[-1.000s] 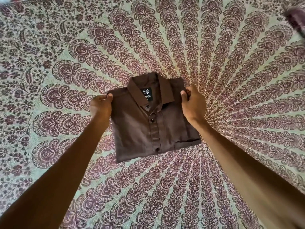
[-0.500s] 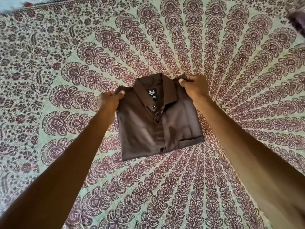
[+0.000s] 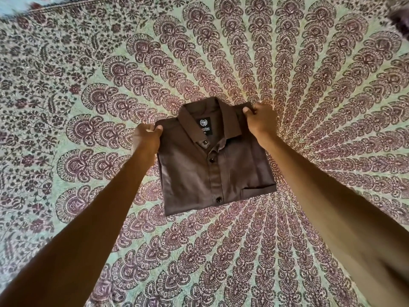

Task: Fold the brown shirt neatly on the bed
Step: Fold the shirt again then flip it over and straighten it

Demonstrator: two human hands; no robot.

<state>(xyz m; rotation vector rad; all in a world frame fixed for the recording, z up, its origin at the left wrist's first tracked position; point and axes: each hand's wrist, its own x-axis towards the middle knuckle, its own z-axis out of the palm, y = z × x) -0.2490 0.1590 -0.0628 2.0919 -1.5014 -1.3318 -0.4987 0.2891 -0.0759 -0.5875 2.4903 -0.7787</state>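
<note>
On bedspread [image 3: 309, 240], folded shirt [image 3: 212, 173] is pinched at both shoulders: left corner gripped by left hand [image 3: 146, 138], right corner by right hand [image 3: 261, 120], collar facing up.

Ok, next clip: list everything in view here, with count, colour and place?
shirt: one, brown, folded into a rectangle, collar up, lying at the middle of the bedspread
label: one, black with white print, inside the shirt's collar
buttons: three showing, dark, down the shirt's front placket
bedspread: one, pale green with maroon paisley rings, fills the frame under the shirt
dark thing: one, blurred, top right corner; cannot tell what it is
left hand: one, pinches the shirt's left shoulder edge
right hand: one, pinches the shirt's right shoulder corner, beside the collar
</note>
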